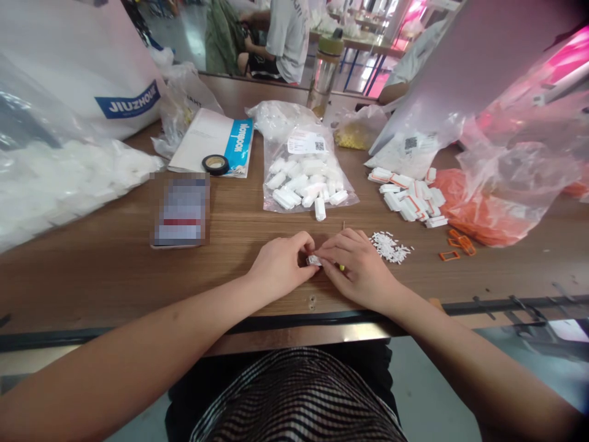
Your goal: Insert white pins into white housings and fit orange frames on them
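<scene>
Just above the table's front part, my left hand [281, 263] pinches a small white plastic housing [314, 260] between thumb and fingers. My right hand [356, 265] meets it from the other side, its fingertips closed at the same piece; whether a tiny part is between them is hidden. Under the right hand a thin stick with a yellow end [342, 267] shows in part. Beside that hand lies a heap of tiny white pins [391, 247]. A few orange rectangular frames [450, 255] lie further right.
A clear bag of white housings [308, 178] lies ahead, with one housing [320, 209] at its mouth. White pieces with orange edges [409, 195] are piled by an orange-filled bag [483, 205]. Left are a phone [181, 212], black tape [215, 164] and a notebook [202, 138]. A bottle [324, 73] stands behind.
</scene>
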Demonstrator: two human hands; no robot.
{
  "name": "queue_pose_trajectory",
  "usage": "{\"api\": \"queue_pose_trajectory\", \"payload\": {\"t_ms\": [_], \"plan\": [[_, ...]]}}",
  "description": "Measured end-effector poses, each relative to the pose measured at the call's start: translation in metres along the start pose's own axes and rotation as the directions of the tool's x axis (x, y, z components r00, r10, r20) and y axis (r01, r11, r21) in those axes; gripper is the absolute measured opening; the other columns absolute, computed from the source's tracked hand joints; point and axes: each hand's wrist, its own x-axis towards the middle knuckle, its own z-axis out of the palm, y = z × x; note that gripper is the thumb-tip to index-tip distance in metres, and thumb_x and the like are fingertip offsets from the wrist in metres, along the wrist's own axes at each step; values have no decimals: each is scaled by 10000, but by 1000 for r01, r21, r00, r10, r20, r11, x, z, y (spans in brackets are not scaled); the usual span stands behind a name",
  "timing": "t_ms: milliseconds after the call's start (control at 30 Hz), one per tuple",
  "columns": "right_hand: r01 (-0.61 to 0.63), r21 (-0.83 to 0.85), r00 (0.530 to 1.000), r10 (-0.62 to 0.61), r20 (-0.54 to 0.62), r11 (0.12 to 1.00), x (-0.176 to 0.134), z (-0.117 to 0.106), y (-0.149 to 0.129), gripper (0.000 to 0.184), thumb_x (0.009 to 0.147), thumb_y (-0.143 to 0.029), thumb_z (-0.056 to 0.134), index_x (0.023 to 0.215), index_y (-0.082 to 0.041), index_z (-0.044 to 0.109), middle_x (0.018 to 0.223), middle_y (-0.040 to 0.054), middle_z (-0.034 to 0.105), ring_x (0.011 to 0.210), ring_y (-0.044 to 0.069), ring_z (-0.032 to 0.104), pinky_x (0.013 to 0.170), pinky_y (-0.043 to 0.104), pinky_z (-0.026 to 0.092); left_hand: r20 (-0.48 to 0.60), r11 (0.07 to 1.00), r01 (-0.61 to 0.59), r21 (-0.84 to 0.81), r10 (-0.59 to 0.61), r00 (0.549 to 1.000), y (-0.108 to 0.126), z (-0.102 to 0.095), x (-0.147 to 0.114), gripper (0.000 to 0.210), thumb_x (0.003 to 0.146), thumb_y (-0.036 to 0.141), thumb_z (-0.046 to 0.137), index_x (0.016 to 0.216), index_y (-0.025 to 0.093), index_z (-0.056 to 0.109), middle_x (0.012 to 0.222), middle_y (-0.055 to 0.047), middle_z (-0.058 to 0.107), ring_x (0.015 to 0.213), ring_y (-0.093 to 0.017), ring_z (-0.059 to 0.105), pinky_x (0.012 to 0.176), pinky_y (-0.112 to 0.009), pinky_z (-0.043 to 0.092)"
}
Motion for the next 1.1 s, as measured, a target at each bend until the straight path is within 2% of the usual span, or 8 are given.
{"api": "queue_pose_trajectory", "payload": {"t_ms": [267,400,467,533,633,700,933,1100], "plan": [[-4,-6,1000,4,-23,1000,-3,4,-6,166,868,-224,580,923,-252,735,963,52,703,899,233,567,792,416,391,-2,999,8,-38,-8,1000,2,-1,0,167,760,279,690,887,228,594,678,38,625,630,-147,561,607,-288,381],[-92,93,982,106,-157,991,-17,-16,12,161,884,-239,590,942,-247,740,979,49,709,896,209,616,831,394,455,-6,999,36,-9,-36,999,4,-2,-1,163,752,299,697,858,226,597,623,45,582,599,-144,540,588,-284,357],[-242,72,937,252,-244,968,-34,-33,36,150,888,-264,600,916,-224,743,933,57,721,881,207,643,837,376,481,1,999,34,1,-34,999,4,-2,-1,164,744,291,696,855,223,597,611,46,569,592,-142,533,589,-286,351],[-438,-30,876,419,-237,898,-55,-52,69,182,875,-323,609,873,-215,754,884,63,731,835,227,658,783,377,491,5,999,33,8,-33,999,4,-2,0,171,737,289,696,858,221,597,607,46,561,592,-140,530,593,-288,350],[-624,-99,782,617,-91,775,-85,-72,115,222,837,-380,620,914,-239,774,890,43,761,802,252,681,746,395,500,6,999,45,12,-45,999,3,-2,1,182,731,303,701,859,224,598,601,48,551,589,-140,525,588,-289,345],[-645,-74,764,645,-16,761,-97,-78,136,240,818,-380,623,953,-255,776,959,33,772,880,261,694,799,406,508,9,999,51,9,-51,999,3,-2,1,186,731,313,703,858,226,598,596,49,547,584,-139,523,580,-288,340],[-586,-109,806,591,20,803,-101,-77,149,193,807,-392,622,828,-273,772,913,23,771,840,248,686,764,393,506,5,998,56,-9,-56,998,3,-2,0,177,730,307,697,852,227,596,581,54,539,566,-131,518,570,-281,345],[-513,-332,833,552,28,792,-100,-79,146,171,804,-369,618,708,-251,695,741,37,709,692,228,625,649,364,437,8,999,50,8,-50,999,2,-2,1,191,731,320,698,861,225,595,587,52,541,569,-133,519,569,-282,339]]}}
